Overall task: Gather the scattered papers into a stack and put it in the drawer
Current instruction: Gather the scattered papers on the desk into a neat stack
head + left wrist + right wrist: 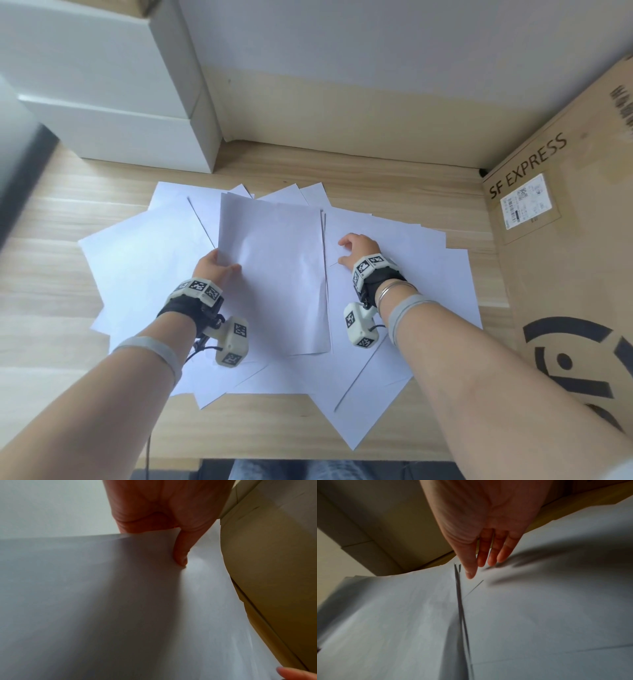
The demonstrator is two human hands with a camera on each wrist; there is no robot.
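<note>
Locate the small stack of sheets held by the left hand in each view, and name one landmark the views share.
Head: held stack at centre, its left edge pinched by the left hand.
Left wrist: held stack fills the lower frame, thumb on top.
Right wrist: left half, beside the right hand.
Shared landmark: the cardboard box.

place: an office or storeroom corner; which of the two cannot be told
surface: light wood-grain desk (359,164) set against a plain pale wall (376,44)
paperwork: loose white papers (274,274) spread over the desk
storage: white drawer unit (113,102) at the back left
parcel: big cardboard box (565,257) printed "sf express", with a shipping label (526,199), at the right
</note>
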